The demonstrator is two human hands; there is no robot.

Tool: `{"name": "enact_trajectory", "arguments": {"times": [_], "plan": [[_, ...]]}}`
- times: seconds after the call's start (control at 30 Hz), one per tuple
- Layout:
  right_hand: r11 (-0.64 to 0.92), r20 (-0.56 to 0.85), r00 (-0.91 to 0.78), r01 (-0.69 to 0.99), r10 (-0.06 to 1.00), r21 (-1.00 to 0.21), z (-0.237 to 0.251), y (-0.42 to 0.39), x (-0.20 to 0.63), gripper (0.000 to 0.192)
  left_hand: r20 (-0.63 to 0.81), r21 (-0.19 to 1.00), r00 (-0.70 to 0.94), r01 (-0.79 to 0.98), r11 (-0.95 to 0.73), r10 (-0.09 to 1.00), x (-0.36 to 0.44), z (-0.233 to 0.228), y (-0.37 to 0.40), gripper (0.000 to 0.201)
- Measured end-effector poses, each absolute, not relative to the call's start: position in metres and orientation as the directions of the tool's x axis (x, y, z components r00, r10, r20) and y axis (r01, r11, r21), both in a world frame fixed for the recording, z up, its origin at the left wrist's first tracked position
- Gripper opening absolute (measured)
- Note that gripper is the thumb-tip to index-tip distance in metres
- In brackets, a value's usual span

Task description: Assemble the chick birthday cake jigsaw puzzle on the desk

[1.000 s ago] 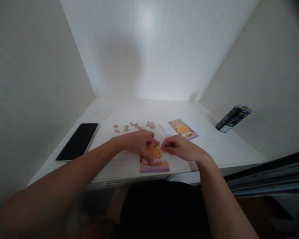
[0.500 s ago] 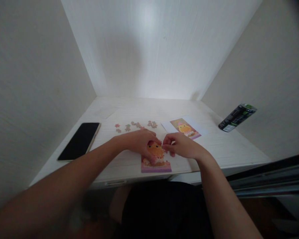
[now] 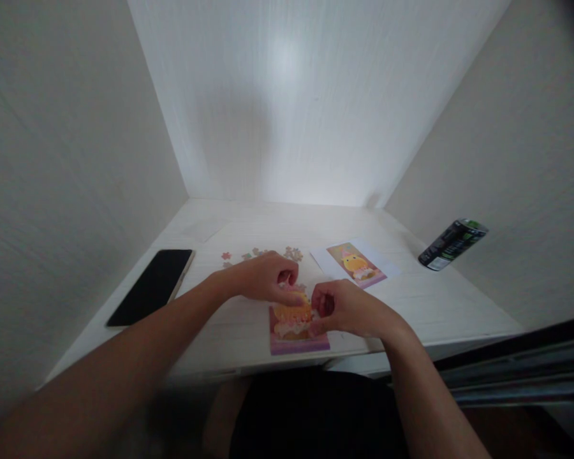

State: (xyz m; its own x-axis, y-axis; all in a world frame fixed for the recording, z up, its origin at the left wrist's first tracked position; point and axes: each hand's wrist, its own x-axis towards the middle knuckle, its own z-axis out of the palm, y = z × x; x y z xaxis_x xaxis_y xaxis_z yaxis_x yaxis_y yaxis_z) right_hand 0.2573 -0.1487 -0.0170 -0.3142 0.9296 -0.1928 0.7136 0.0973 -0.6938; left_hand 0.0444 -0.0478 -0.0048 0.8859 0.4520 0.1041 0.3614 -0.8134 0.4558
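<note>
Both hands work over a small jigsaw puzzle that lies flat at the near edge of the white tabletop, its picture showing an orange-yellow figure above a pink-purple band along the bottom. The left hand rests on the puzzle's upper edge, its fingers curled together and pressing down on the top of the picture; whether a loose piece sits under them cannot be told. The right hand lies just beside it on the puzzle's right side, fingers bent inward and drawn close with the tips touching the puzzle's edge; whether they pinch a piece cannot be told either. The two hands are very near each other, almost touching above the orange figure. Behind the left hand a scatter of loose puzzle pieces lies in a loose row on the tabletop. To the right of these, farther back, a reference card printed with the same picture lies flat on a white sheet. A black phone lies face up, well to the left, and a dark can with green markings stands at the far right, next to the wall.
</note>
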Motion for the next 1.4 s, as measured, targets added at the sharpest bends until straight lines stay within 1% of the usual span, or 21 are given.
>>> {"name": "enact_trajectory", "arguments": {"times": [0.1, 0.17, 0.3, 0.37, 0.43, 0.47, 0.53, 0.6, 0.63, 0.7, 0.77, 0.83, 0.93, 1.03, 1.17, 1.27, 1.4], "plan": [[0.137, -0.164, -0.299, 0.772, 0.940, -0.621, -0.016, -0.150, 0.249, 0.037, 0.245, 0.375, 0.776, 0.477, -0.795, 0.581, 0.031, 0.003, -0.030, 0.032], [0.168, -0.141, -0.306, 0.790, 0.941, -0.589, -0.015, -0.151, 0.243, 0.037, 0.261, 0.343, 0.719, 0.555, -0.758, 0.644, 0.018, 0.005, -0.016, 0.024], [0.202, -0.117, -0.318, 0.804, 0.941, -0.560, -0.013, -0.153, 0.233, 0.034, 0.171, 0.321, 0.692, 0.634, -0.703, 0.702, -0.008, 0.003, 0.006, 0.013], [0.206, -0.119, -0.330, 0.792, 0.936, -0.575, -0.015, -0.154, 0.232, 0.033, 0.099, 0.316, 0.705, 0.647, -0.694, 0.703, -0.016, 0.001, 0.010, 0.011], [0.209, -0.093, -0.326, 0.773, 0.941, -0.599, -0.018, -0.151, 0.234, 0.027, 0.033, 0.315, 0.726, 0.645, -0.697, 0.687, -0.017, 0.001, 0.008, 0.012], [0.215, -0.051, -0.307, 0.768, 0.950, -0.603, -0.020, -0.149, 0.235, 0.023, 0.003, 0.318, 0.738, 0.639, -0.701, 0.674, -0.016, 0.001, 0.005, 0.014], [0.248, 0.103, -0.233, 0.776, 0.967, -0.580, -0.024, -0.138, 0.236, 0.016, -0.050, 0.331, 0.763, 0.621, -0.711, 0.644, -0.011, 0.002, -0.001, 0.019], [0.289, 0.280, -0.157, 0.796, 0.947, -0.532, -0.030, -0.124, 0.234, 0.011, -0.085, 0.344, 0.787, 0.599, -0.723, 0.611, -0.005, 0.003, -0.006, 0.022], [0.306, 0.340, -0.137, 0.802, 0.930, -0.513, -0.033, -0.115, 0.231, 0.009, -0.095, 0.349, 0.796, 0.589, -0.729, 0.598, -0.003, 0.003, -0.008, 0.022], [0.338, 0.393, -0.148, 0.814, 0.907, -0.473, -0.039, -0.099, 0.224, 0.017, -0.098, 0.352, 0.810, 0.572, -0.741, 0.578, -0.001, 0.002, -0.009, 0.020], [0.360, 0.390, -0.192, 0.832, 0.901, -0.422, -0.044, -0.085, 0.215, 0.022, -0.086, 0.349, 0.818, 0.559, -0.752, 0.569, 0.000, 0.001, -0.008, 0.019], [0.384, 0.371, -0.244, 0.844, 0.896, -0.374, -0.047, -0.076, 0.209, 0.021, -0.055, 0.339, 0.823, 0.548, -0.765, 0.565, 0.000, 0.000, -0.007, 0.018], [0.392, 0.361, -0.262, 0.848, 0.895, -0.357, -0.047, -0.070, 0.206, 0.018, 0.015, 0.321, 0.829, 0.525, -0.788, 0.559, 0.003, 0.000, -0.008, 0.018], [0.373, 0.338, -0.237, 0.822, 0.911, -0.430, -0.045, -0.066, 0.207, 0.014, 0.080, 0.311, 0.841, 0.489, -0.815, 0.535, 0.011, -0.001, -0.013, 0.017], [0.322, 0.268, -0.201, 0.767, 0.942, -0.555, -0.040, -0.062, 0.215, 0.021, 0.129, 0.311, 0.872, 0.417, -0.854, 0.473, 0.022, -0.003, -0.022, 0.012], [0.271, 0.185, -0.199, 0.737, 0.963, -0.620, -0.034, -0.065, 0.229, 0.023, 0.090, 0.356, 0.899, 0.373, -0.857, 0.429, 0.029, -0.006, -0.030, 0.014], [0.167, 0.059, -0.187, 0.636, 0.981, -0.753, -0.030, -0.085, 0.251, 0.014, -0.006, 0.437, 0.909, 0.377, -0.816, 0.417, 0.035, -0.009, -0.039, 0.033]]}}
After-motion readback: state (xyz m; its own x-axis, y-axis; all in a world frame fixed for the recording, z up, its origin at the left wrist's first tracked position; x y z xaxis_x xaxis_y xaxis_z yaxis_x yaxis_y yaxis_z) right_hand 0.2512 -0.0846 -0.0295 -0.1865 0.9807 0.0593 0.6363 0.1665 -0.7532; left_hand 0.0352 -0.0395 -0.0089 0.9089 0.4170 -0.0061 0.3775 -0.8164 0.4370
